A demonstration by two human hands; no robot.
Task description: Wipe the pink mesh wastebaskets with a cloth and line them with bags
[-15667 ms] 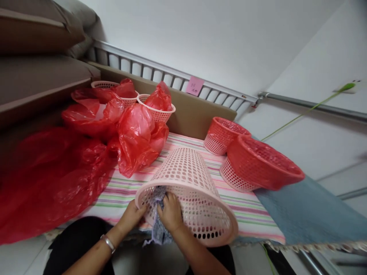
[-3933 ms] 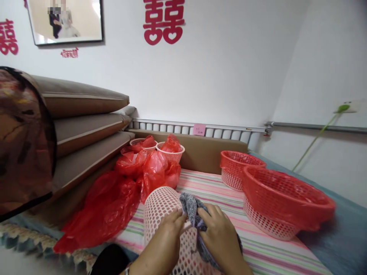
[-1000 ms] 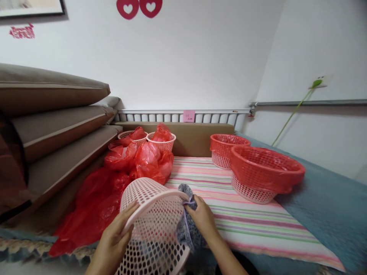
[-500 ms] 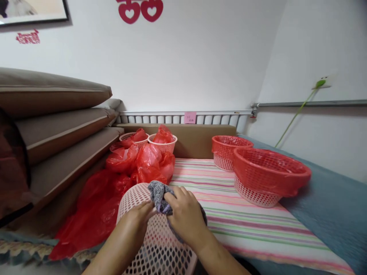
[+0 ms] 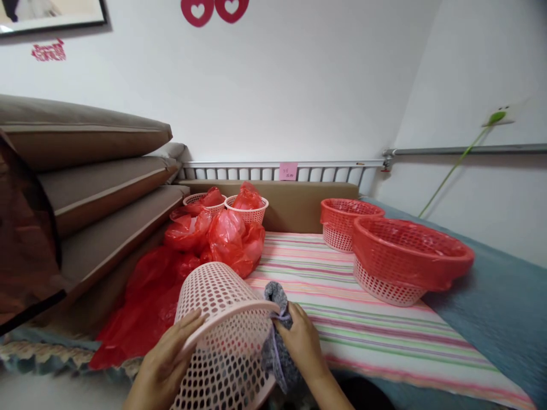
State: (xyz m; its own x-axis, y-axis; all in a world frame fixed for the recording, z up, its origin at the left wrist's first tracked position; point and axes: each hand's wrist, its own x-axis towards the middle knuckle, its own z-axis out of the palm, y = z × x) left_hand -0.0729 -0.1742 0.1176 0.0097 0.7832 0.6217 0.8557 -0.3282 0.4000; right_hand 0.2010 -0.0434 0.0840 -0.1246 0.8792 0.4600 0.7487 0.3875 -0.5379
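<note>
A pale pink perforated plastic basket (image 5: 216, 287) lies tipped on its side close to me, its open mouth turned towards me. My left hand (image 5: 168, 356) grips its rim on the left, fingers on the outer wall and thumb inside. On the opposite side, my right hand (image 5: 301, 344) is closed on a grey cloth (image 5: 277, 356) with lilac edging. The cloth is folded over the right part of the rim and hangs down at the mouth.
Red plastic bags (image 5: 233, 242) are heaped beyond the basket, near two small pink baskets (image 5: 252, 215). To the right stand a small red-lined basket (image 5: 337, 234) and a larger one (image 5: 384, 285) on a striped sheet (image 5: 307, 270). Stacked cushions (image 5: 111, 188) rise at left.
The basket has turned so its mouth faces me more. My left hand has shifted left and down along the rim. My right hand and the cloth have moved right and down.
</note>
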